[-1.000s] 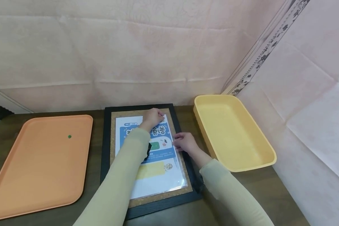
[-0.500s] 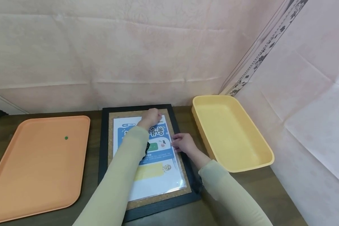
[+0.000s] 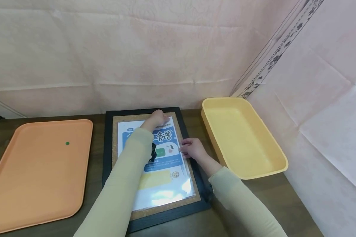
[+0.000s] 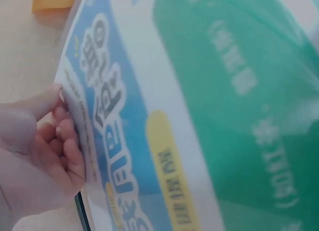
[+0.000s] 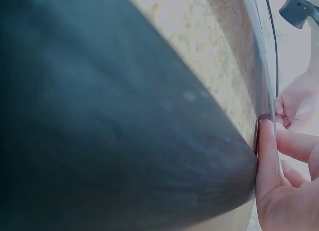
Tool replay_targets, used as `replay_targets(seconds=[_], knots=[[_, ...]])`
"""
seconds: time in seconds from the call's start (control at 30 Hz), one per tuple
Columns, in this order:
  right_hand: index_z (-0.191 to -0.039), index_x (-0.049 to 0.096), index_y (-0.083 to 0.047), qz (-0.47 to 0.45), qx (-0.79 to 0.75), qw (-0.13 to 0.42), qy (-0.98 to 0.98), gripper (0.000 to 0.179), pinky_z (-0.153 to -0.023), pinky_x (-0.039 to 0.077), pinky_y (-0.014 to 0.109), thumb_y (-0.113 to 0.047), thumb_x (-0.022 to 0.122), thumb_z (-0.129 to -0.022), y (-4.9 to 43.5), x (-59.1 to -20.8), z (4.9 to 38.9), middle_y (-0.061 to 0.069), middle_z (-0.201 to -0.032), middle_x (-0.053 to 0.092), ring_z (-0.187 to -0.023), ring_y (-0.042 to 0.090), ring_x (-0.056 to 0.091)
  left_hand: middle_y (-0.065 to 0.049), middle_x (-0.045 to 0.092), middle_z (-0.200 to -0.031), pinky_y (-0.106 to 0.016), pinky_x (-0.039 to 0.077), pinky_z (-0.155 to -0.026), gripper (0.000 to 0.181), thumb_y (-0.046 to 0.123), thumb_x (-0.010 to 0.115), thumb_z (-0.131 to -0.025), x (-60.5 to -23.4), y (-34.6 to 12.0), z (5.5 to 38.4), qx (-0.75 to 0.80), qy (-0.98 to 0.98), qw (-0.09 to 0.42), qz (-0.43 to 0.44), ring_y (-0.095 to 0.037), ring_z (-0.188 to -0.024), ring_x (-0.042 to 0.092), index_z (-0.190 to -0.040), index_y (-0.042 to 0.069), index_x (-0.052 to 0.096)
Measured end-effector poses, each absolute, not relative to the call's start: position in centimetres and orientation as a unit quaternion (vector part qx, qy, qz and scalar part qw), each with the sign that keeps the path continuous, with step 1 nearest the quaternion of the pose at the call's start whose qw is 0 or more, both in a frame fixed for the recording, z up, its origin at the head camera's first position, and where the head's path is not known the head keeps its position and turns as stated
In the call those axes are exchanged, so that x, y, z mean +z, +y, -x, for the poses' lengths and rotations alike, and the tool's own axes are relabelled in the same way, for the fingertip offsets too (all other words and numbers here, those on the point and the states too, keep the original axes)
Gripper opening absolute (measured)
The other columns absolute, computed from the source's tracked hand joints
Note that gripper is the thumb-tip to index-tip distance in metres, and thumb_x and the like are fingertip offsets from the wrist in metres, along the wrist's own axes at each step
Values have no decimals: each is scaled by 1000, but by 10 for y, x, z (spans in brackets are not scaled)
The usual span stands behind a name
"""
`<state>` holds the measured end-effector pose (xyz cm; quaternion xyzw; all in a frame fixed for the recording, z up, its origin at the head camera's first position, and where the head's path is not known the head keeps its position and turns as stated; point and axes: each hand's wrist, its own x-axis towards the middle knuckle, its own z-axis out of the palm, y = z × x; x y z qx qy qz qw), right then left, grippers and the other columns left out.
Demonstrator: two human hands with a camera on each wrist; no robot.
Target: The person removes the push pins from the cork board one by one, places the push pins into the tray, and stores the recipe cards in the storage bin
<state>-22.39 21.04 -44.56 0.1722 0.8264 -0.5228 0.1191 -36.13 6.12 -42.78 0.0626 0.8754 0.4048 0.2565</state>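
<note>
A printed sheet (image 3: 160, 161) with a glossy clear surface lies over a cork board (image 3: 142, 214) in a black frame (image 3: 108, 144). My left hand (image 3: 156, 119) reaches across the sheet and pinches its top edge, with thumb and curled fingers at the border in the left wrist view. At the sheet's right edge, my right hand (image 3: 192, 148) pinches the border between fingers and thumb. In the right wrist view the sheet's edge stands clear of the cork, with a right-hand finger (image 5: 268, 156) on its near side. My left forearm hides part of the print.
An orange tray (image 3: 47, 174) with a green dot (image 3: 67, 143) lies left of the frame. A yellow bin (image 3: 243, 138) stands to the right. Behind them hangs a pale cloth backdrop (image 3: 154, 56), and the wooden table (image 3: 249, 194) shows around the board.
My left hand has moved slightly away and left along the sheet's top edge. Bright glare has appeared on the sheet's lower part. The right hand keeps its place.
</note>
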Motion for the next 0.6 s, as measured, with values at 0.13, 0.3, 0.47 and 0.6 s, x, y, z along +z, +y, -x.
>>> replay_targets(seconds=[0.13,0.3,0.47,0.6], knots=[[-123,57,2,-173,-521,120,827,39,-61,56,29,-5,64,-86,210,-445,224,21,-100,68,-66,16,66,-4,52,-86,-36,41,-83,28,34,48,-97,-425,60,363,402,872,273,-50,-21,-86,51,-94,9,60],[-123,57,1,-172,-517,119,830,38,-62,56,29,-6,65,-86,209,-446,223,20,-99,68,-68,16,66,-9,55,-109,-43,38,-98,34,35,49,-96,-418,57,362,387,877,282,-50,-26,-102,50,-116,9,57],[-122,58,1,-172,-515,119,831,38,-62,56,29,-7,65,-86,210,-446,224,19,-99,68,-69,17,66,-10,55,-105,-38,40,-96,29,28,52,-95,-415,61,363,376,887,260,-67,-25,-98,50,-107,3,60],[-123,58,1,-176,-516,121,830,39,-62,56,28,-6,65,-85,211,-446,224,19,-99,69,-68,16,67,-12,57,-110,-37,41,-96,30,26,55,-93,-417,65,364,386,885,255,-53,-25,-100,51,-110,3,60]])
